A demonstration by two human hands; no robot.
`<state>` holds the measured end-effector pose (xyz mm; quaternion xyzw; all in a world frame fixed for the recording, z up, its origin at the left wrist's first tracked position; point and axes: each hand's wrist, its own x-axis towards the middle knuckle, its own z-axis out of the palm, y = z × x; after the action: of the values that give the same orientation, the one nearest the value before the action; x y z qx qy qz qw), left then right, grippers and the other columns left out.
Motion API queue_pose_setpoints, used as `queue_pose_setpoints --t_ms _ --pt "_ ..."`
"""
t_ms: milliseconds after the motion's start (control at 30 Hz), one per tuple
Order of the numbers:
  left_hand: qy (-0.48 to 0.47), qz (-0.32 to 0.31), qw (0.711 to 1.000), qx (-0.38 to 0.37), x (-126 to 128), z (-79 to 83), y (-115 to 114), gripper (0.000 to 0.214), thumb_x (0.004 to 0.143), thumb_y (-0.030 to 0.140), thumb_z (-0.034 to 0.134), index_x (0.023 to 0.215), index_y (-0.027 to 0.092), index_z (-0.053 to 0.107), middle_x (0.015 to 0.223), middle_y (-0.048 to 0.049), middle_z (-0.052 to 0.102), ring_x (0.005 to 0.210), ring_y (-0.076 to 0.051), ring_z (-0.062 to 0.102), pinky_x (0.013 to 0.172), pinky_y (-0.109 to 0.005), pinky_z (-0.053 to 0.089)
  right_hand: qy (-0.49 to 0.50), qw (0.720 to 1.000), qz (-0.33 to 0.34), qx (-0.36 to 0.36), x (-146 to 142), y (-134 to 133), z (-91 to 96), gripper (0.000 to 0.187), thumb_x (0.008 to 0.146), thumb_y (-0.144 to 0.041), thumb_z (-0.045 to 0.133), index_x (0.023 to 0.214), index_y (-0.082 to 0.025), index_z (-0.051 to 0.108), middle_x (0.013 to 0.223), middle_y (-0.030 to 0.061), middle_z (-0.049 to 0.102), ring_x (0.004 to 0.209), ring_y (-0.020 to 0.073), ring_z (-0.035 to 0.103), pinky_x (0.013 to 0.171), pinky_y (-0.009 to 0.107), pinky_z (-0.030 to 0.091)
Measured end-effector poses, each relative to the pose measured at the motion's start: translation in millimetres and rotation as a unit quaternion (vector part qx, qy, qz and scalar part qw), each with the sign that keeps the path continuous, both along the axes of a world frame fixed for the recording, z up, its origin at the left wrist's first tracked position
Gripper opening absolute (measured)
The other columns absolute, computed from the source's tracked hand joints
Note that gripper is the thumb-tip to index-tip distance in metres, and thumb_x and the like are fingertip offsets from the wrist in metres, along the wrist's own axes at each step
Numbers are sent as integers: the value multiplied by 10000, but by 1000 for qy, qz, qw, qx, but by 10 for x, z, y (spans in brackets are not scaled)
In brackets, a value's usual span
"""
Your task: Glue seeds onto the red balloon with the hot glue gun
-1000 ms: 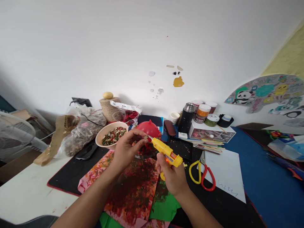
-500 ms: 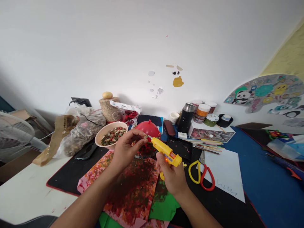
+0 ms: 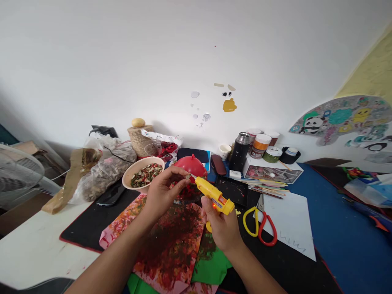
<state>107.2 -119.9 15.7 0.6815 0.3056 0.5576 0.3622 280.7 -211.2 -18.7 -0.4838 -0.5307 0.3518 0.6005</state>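
Observation:
My right hand [image 3: 225, 228] is wrapped round a yellow hot glue gun [image 3: 211, 192], its nozzle aimed up and left. A small orange light glows on the gun's side. Between thumb and fingertips, my left hand [image 3: 165, 190] pinches a small pale chip [image 3: 188, 177] at the nozzle tip. Behind the hands sits a red balloon [image 3: 191, 165], its lower part covered in dark and red bits and partly hidden. A cream bowl [image 3: 127, 179] of mixed coloured chips stands just left of my left hand. Paint-smeared pink paper [image 3: 171, 257] lies under my forearms.
Scissors [image 3: 265, 228] with yellow and red handles lie right of the glue gun, partly on white paper [image 3: 294, 220]. A black flask [image 3: 240, 153], paint jars [image 3: 261, 143] and brushes stand behind. A twine spool [image 3: 139, 141], plastic bag [image 3: 104, 171] and fan [image 3: 18, 171] are at left.

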Motion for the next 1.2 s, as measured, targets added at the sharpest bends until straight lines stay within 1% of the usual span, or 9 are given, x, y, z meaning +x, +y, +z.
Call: queue_pose_setpoints --t_ms 333,700,967,1200 --pt "-15 -10 1000 -1 -5 -23 11 138 885 276 855 971 208 772 913 -34 801 819 -181 798 770 -263 659 -6 1000 -2 -3 2 5 8 627 1011 -720 627 643 -214 597 576 -1 572 530 151 535 529 268 417" --pt "7 25 1000 12 -12 -23 15 149 874 311 863 945 204 787 918 -50 798 814 -192 760 759 -284 627 -10 1000 -1 -7 -3 1 0 651 1006 -763 608 646 -221 588 566 -3 565 523 152 521 525 272 406" --pt "6 24 1000 9 -22 -36 25 143 880 297 859 956 206 779 931 -51 796 834 -200 761 778 -295 624 -5 1000 6 -13 -10 1 4 638 1008 -748 619 654 -217 593 573 -5 566 523 150 528 523 269 403" --pt "-4 29 1000 6 -19 -21 13 133 861 264 860 954 207 785 927 -42 797 832 -184 760 777 -270 617 -9 1000 12 -11 -15 1 -4 642 1018 -746 604 648 -223 564 568 -11 554 520 146 520 522 268 402"
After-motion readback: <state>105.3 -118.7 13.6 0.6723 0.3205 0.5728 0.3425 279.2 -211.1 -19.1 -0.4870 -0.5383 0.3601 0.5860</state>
